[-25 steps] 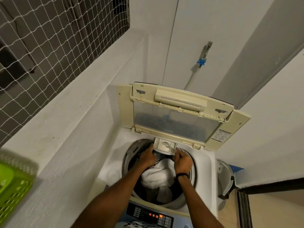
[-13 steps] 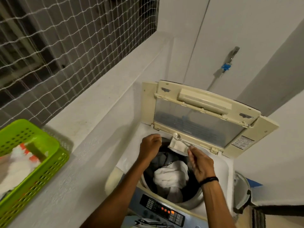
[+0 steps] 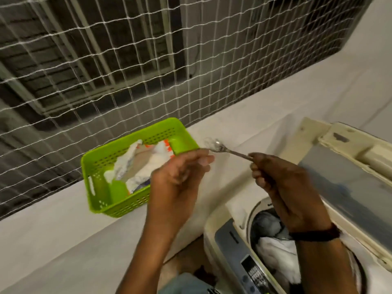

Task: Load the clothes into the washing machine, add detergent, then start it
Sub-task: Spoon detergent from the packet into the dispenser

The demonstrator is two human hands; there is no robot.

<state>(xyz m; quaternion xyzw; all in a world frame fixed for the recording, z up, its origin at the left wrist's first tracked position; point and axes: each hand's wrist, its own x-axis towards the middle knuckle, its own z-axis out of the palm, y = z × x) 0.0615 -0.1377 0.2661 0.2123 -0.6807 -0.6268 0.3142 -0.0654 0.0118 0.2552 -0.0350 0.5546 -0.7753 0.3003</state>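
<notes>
Detergent step. Right hand [image 3: 282, 183] pinches spoon [image 3: 229, 150] by handle, bowl toward green basket [image 3: 93, 166] on ledge [image 3: 53, 234]. Left hand [image 3: 180, 177] relaxed, empty, just beside bowl. Detergent packet [image 3: 144, 166] in basket; clothes [image 3: 273, 247] in washing machine [image 3: 224, 230]. Best: steady packet, carry spoon level.

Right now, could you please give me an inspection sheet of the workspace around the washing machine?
Surface: white ledge bears the green basket.
Job's things: washing machine with lid up; clothes inside; white and orange packet, probably detergent, lies in the basket.
Clutter: nothing seen.
Grippers: right hand grips a metal spoon by its handle; left hand is near the spoon's bowl, fingers loosely curled, holding nothing.
Cables: nothing seen.
Surroundings: white net over a barred window behind the ledge; dark band on the right wrist.
</notes>
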